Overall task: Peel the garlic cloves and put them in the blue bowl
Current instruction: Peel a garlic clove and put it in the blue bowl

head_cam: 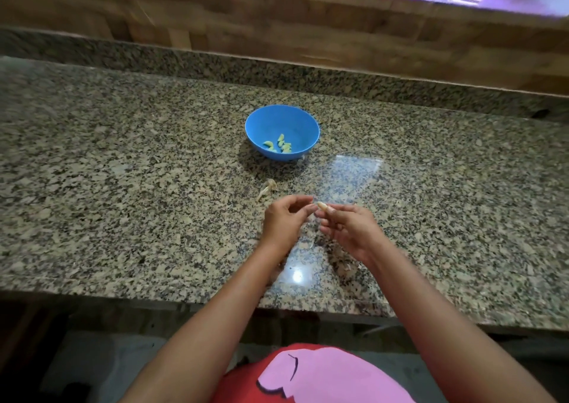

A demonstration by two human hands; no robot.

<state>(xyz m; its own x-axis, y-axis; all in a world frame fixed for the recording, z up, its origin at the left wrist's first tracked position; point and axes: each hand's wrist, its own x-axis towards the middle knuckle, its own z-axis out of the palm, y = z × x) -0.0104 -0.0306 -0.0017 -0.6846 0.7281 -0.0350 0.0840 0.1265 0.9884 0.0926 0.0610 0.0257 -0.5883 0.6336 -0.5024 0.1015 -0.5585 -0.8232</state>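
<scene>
Right hand [345, 227] pinched garlic clove [322, 206] at fingertips, well in front of blue bowl [282, 131]. Left hand [284, 219], fingers curled, picked at clove tip, likely to strip skin. Peeled cloves [278, 145] sat in bowl. Skin scrap [266, 188] lay between bowl and hands, probably discarded.

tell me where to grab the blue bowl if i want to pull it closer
Grip the near rim of the blue bowl, coming from the front with the hands over the counter. It stands upright and open, the wall flares outward, and the peeled cloves lie low inside, clear of the rim.
</scene>
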